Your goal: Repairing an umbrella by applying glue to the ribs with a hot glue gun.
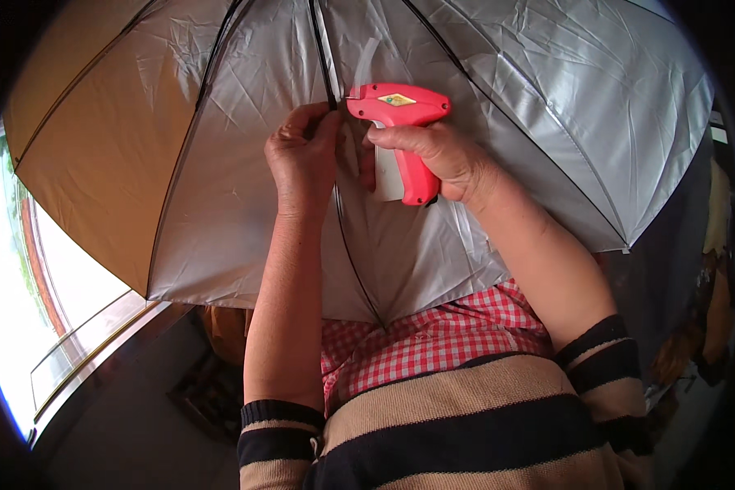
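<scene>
An open umbrella [245, 196] with a silver-grey inner side spreads in front of me, its thin dark ribs fanning out. My left hand [300, 163] pinches the middle rib [320, 53] between thumb and fingers. Just to the right, my right hand [449, 155] grips a pinkish-red tagging gun [400, 102] with a white trigger. A strip of clear plastic fasteners [367, 61] rises from the gun's top. The gun's front end points left and lies close to my left fingertips and the rib. Whether its needle touches the cloth, I cannot tell.
The umbrella's near edge lies over a red checked cloth [433, 335] on my lap. A bright window [49, 294] is at the left. Dim, cluttered objects [694, 327] are at the right. Another rib tip [626, 247] sticks out at the right edge.
</scene>
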### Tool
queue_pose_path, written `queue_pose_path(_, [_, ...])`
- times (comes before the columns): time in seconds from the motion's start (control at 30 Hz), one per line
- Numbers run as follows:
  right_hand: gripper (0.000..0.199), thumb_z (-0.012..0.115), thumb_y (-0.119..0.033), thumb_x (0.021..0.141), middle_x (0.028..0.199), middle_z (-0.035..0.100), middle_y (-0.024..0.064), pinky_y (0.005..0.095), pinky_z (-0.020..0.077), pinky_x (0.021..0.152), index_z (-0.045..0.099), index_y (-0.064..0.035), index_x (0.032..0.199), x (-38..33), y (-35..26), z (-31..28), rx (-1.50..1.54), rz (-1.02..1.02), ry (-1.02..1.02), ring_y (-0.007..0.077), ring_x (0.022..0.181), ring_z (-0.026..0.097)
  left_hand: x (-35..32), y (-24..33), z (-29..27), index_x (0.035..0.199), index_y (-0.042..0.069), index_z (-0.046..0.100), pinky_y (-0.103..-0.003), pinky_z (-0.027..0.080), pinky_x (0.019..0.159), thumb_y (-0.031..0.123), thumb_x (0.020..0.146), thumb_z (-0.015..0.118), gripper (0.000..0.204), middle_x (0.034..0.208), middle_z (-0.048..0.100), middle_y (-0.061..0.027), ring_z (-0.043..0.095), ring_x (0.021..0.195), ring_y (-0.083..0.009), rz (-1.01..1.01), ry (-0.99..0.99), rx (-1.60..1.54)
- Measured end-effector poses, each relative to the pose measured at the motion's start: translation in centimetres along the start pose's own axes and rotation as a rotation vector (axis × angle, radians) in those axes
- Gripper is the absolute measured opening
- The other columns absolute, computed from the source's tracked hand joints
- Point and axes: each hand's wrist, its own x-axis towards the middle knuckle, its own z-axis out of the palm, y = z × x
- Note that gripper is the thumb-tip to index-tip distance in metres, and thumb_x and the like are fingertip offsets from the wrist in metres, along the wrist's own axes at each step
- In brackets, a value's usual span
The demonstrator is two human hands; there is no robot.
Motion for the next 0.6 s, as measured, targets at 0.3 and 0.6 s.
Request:
queue_pose_path(0.3, [0.028, 0.065, -0.022, 0.080, 0.082, 0.063, 0.0131, 0.0381, 0.0540, 0.063, 0.056, -0.0024, 0.098, 0.4, 0.0, -0.3, 0.084, 0.051, -0.070, 0.0254, 0.071, 0.065, 0.0, 0.0, 0.1, 0.088, -0.002, 0.065, -0.021, 0.043, 0.054, 0.002, 0.080, 0.062, 0.009, 0.070, 0.061, -0.0007, 0.053, 0.060, -0.0056, -0.014, -0.002, -0.040])
queue_pose_path(0.6, [0.033, 0.066, -0.023, 0.079, 0.080, 0.062, 0.0103, 0.0358, 0.0529, 0.056, 0.056, -0.0053, 0.104, 0.3, 0.3, 0.5, 0.111, -0.032, 0.020, 0.0231, 0.066, 0.063, -0.4, 0.5, 1.1, 0.088, -0.002, 0.065, -0.021, 0.044, 0.059, 0.003, 0.079, 0.062, 0.010, 0.073, 0.062, -0.0010, 0.054, 0.066, -0.0057, 0.075, -0.023, 0.040])
